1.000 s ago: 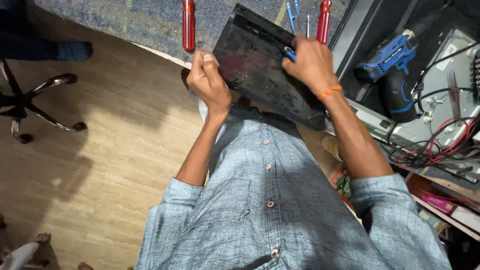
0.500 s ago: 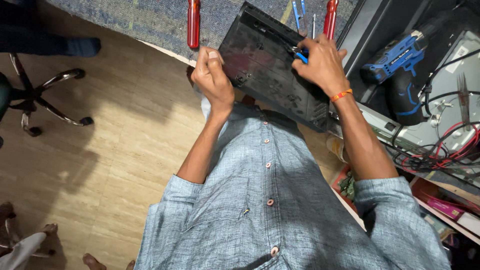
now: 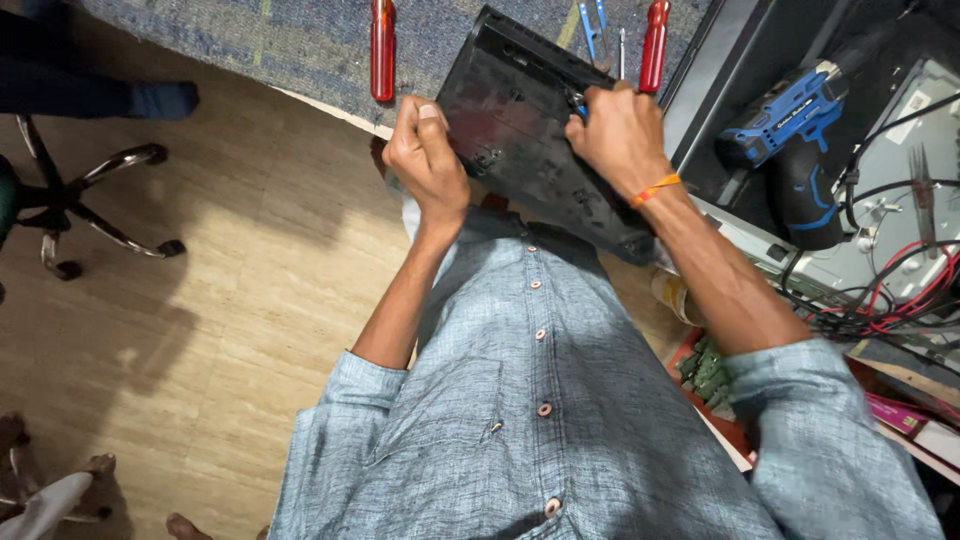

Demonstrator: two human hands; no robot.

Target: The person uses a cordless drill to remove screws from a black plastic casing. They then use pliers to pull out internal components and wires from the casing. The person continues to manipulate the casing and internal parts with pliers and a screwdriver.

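My left hand [image 3: 428, 165] gripped the near-left edge of the flat black plastic device casing [image 3: 535, 130], fingers curled shut on it. My right hand [image 3: 622, 135] closed around a small blue-handled tool [image 3: 580, 105] pressed onto the casing's far side. The casing rested tilted over my lap, near two red-handled screwdrivers [image 3: 382, 48] on the blue-grey carpet [image 3: 300, 40].

The black case [image 3: 540, 150] looks like hard plastic, dull and a bit dusty, with a faint shine in the middle. The screwdrivers [image 3: 382, 50] have glossy red see-through plastic handles. The drill [image 3: 790, 130] is blue and black plastic, smooth and matt. The shirt [image 3: 560, 400] is soft grey-blue cloth with a rough weave. The floor [image 3: 230, 300] is smooth pale wood with a slight shine. The rug [image 3: 300, 40] is rough blue woven cloth.
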